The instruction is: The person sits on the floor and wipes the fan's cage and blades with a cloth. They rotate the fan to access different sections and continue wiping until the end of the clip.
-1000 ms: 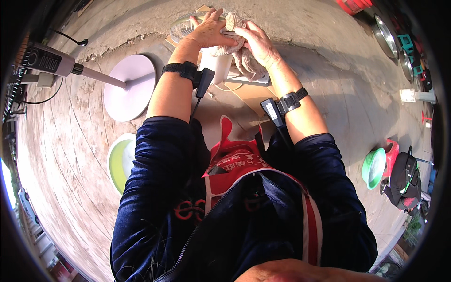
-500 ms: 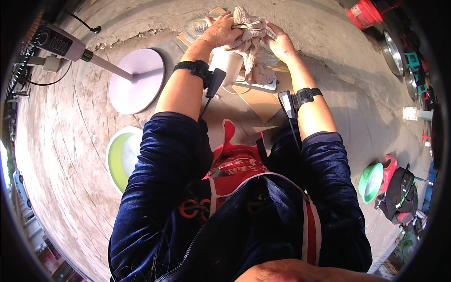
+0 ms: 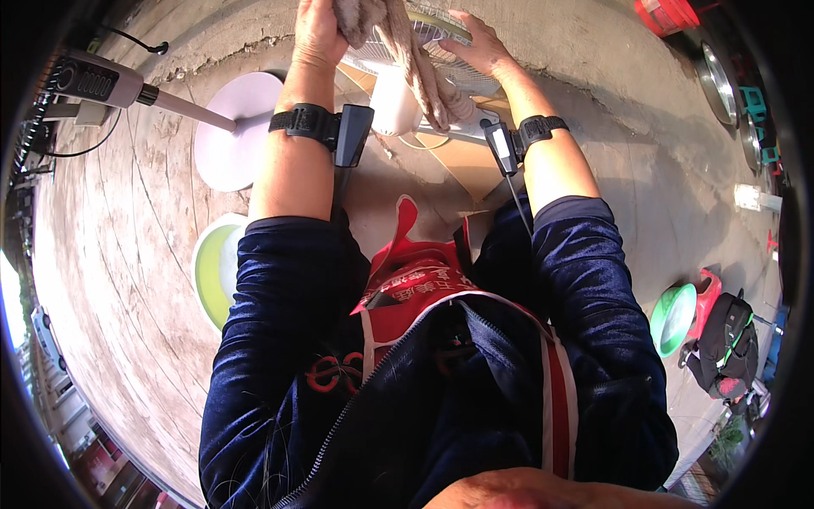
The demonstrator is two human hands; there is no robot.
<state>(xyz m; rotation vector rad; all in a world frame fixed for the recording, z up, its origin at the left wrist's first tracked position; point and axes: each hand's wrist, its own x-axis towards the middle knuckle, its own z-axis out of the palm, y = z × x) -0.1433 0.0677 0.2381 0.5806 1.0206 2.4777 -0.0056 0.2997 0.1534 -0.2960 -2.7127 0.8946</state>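
At the top of the view my left hand (image 3: 319, 36) is closed round a bunched, greyish-beige cloth (image 3: 405, 53). The cloth's long end hangs down across a fan with a wire grille (image 3: 370, 56) and a white motor housing (image 3: 395, 103). My right hand (image 3: 482, 46) holds the fan's rim on its right side, thumb and fingers on either side of the edge. The fan's lower part rests over flat brown cardboard (image 3: 475, 170). The top of the cloth and part of my left hand are cut off by the picture's edge.
Left of the fan stands a round pale stand base (image 3: 222, 157) with a pole (image 3: 188, 109). A yellow-green basin (image 3: 208, 276) sits by my left arm. To the right are a red bucket (image 3: 666, 15), a metal basin (image 3: 719, 85), a green basin (image 3: 674, 321) and a black backpack (image 3: 727, 343).
My left hand has moved up and left with the cloth, drawing it out longer over the fan. My right hand has shifted slightly left and up along the fan's side.
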